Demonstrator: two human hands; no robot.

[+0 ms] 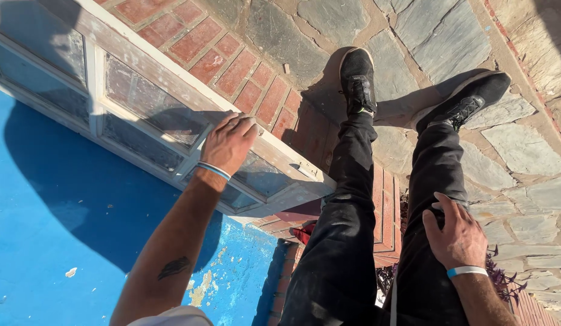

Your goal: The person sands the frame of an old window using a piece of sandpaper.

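With the left hand (228,143) resting flat and unclenched on the window frame (171,90), the right hand (455,232) spread empty on the thigh (428,181), excess pressure beside that palm risks cracking the glass pane (147,102).

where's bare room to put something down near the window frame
Bare blue surface left of the window frame; open stone paving beyond the shoes. Crowded where the left hand rests on the frame, beside the legs.

A weathered wooden window frame (171,90) with dusty, dull glass panes (150,102) is shown against a matt blue painted wall (63,229), chipped in places. Rough red brick (232,66) and uneven grey flagstones (522,151) are seen below, with matt black cloth trousers (347,241).
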